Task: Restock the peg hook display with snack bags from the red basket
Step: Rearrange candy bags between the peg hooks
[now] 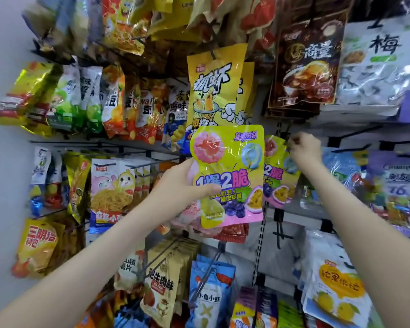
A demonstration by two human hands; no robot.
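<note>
1. Your two bare forearms reach up from the bottom corners toward the wall of hanging snacks.
2. Your left hand is clamped on a glossy lime-yellow and pink plastic snack bag printed with fruit. The thumb lies across the bag's front and the fingers are hidden behind it.
3. That bag stands upright, in front of the display and not on any peg. Its left edge is in your grip and the rest spreads to the right of the hand.
4. More pink packets show behind its lower edge; whether your left hand holds them too cannot be told.
5. Your right hand is further right and slightly higher. Its fingers are curled together, pinching the top of a second matching lime-yellow and pink bag.
6. This second bag hangs tilted, just behind the right edge of the first; the hook it belongs to is hidden.
7. A tall yellow prawn-cracker bag hangs directly above the held bag.
8. Bare black wire peg hooks jut out to the right of your right hand.
</note>
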